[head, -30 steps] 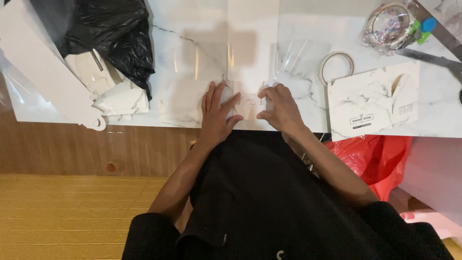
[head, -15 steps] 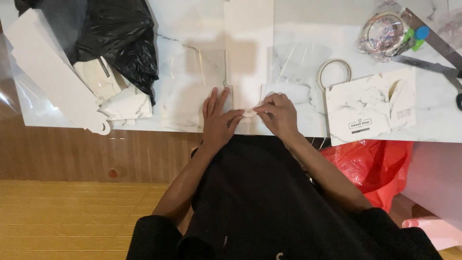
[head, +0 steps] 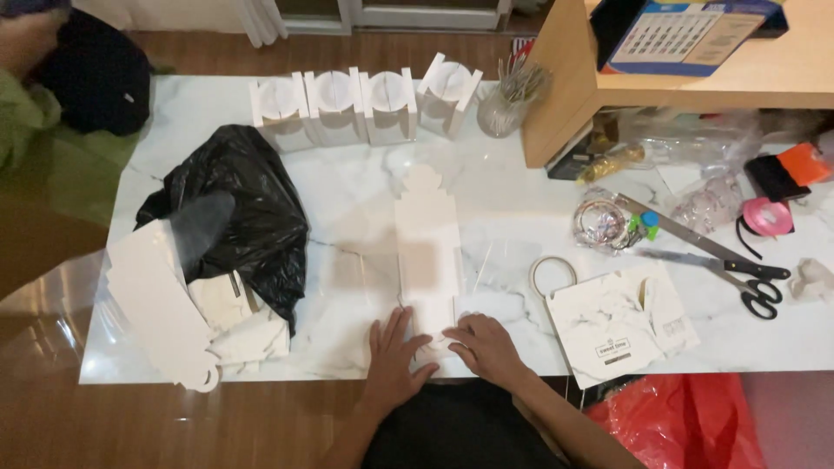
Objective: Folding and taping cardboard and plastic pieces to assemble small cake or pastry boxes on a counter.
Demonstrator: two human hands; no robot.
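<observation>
Head view: left hand (head: 393, 358) flat, fingers spread, right hand (head: 486, 346) curled, both pinning near end of white card strip (head: 427, 252) against marble table (head: 347, 217).

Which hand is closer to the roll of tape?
The right hand, probably. It rests on the near end of the white cardboard cutout, and the tape ring lies just beyond it; the left hand is farther away.

Flat card box blank (head: 427, 247) mid-table, bag (head: 234, 208) to its left, scissors (head: 721, 269) (ruler (head: 673, 227) just behind) far right.
</observation>
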